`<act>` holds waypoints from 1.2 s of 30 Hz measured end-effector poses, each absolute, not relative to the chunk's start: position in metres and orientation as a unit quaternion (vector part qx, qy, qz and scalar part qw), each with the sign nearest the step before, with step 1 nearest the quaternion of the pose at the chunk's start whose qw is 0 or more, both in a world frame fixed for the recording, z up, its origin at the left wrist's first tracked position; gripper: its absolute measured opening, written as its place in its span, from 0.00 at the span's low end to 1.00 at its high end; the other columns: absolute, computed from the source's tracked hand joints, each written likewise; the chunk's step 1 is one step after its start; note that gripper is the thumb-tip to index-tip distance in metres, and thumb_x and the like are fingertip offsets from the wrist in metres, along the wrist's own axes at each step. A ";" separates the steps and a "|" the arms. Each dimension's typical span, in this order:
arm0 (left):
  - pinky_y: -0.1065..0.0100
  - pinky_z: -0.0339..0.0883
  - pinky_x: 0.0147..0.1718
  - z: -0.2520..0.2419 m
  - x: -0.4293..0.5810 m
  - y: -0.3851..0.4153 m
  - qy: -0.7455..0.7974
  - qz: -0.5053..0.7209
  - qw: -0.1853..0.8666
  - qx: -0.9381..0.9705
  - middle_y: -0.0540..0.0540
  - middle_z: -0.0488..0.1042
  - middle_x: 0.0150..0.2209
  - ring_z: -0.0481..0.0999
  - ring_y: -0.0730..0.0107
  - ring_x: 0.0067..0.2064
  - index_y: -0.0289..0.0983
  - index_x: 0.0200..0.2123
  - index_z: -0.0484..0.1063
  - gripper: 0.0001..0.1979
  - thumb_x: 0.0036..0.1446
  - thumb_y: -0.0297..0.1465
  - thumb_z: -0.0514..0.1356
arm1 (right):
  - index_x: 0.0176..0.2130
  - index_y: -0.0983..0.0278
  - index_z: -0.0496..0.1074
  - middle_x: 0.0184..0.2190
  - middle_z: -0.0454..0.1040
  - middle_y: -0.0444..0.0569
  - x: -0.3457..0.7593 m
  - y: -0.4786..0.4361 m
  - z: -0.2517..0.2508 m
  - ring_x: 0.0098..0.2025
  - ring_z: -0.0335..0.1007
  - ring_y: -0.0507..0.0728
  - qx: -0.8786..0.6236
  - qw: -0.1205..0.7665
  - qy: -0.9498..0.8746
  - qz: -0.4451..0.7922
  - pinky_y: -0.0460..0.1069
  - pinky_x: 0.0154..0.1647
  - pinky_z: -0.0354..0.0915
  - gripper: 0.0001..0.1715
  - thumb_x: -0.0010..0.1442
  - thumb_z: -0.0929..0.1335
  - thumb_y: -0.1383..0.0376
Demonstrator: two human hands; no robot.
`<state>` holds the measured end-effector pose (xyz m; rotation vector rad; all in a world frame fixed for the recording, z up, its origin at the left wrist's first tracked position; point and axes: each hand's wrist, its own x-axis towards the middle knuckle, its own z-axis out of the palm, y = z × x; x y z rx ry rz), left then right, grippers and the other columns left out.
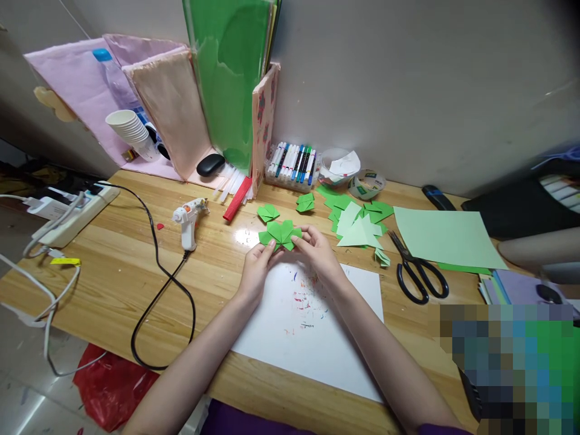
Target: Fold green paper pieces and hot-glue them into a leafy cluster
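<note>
A green folded paper piece, fanned out in leaf-like lobes, is held between both hands above the top edge of a white sheet marked with coloured specks. My left hand pinches its lower left part, thumb on the front. On the right side, my right hand grips it with thumb and fingers. Just behind lie two smaller green folded pieces, one to the left and another to the right. Green and pale green paper pieces are heaped to the right.
A white glue gun with a black cable stands left. Black scissors and pale green paper lie right. Markers, tape and a red stick are behind. A power strip is at far left.
</note>
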<state>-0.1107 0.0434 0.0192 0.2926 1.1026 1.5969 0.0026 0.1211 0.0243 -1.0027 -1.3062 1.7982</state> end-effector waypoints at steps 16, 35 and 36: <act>0.71 0.62 0.38 0.017 -0.113 0.039 0.577 0.595 0.484 0.282 0.48 0.76 0.30 0.71 0.71 0.34 0.33 0.28 0.76 0.13 0.50 0.39 0.61 | 0.27 0.65 0.73 0.24 0.70 0.43 0.011 0.122 0.041 0.26 0.63 0.51 -0.400 0.314 -0.596 0.622 0.45 0.28 0.59 0.13 0.49 0.70 0.57; 0.72 0.68 0.29 0.054 -0.135 0.024 0.533 0.474 0.668 0.210 0.48 0.74 0.21 0.71 0.76 0.23 0.32 0.20 0.75 0.12 0.43 0.36 0.67 | 0.42 0.55 0.74 0.38 0.76 0.46 0.044 0.106 0.032 0.45 0.71 0.56 -0.144 0.269 -0.925 0.228 0.53 0.47 0.68 0.15 0.60 0.62 0.68; 0.73 0.67 0.28 0.053 -0.134 0.024 0.549 0.473 0.654 0.216 0.49 0.72 0.19 0.69 0.77 0.22 0.32 0.18 0.74 0.12 0.41 0.36 0.67 | 0.43 0.56 0.73 0.39 0.76 0.47 0.044 0.105 0.031 0.46 0.70 0.56 -0.144 0.261 -0.929 0.220 0.53 0.48 0.68 0.15 0.60 0.61 0.68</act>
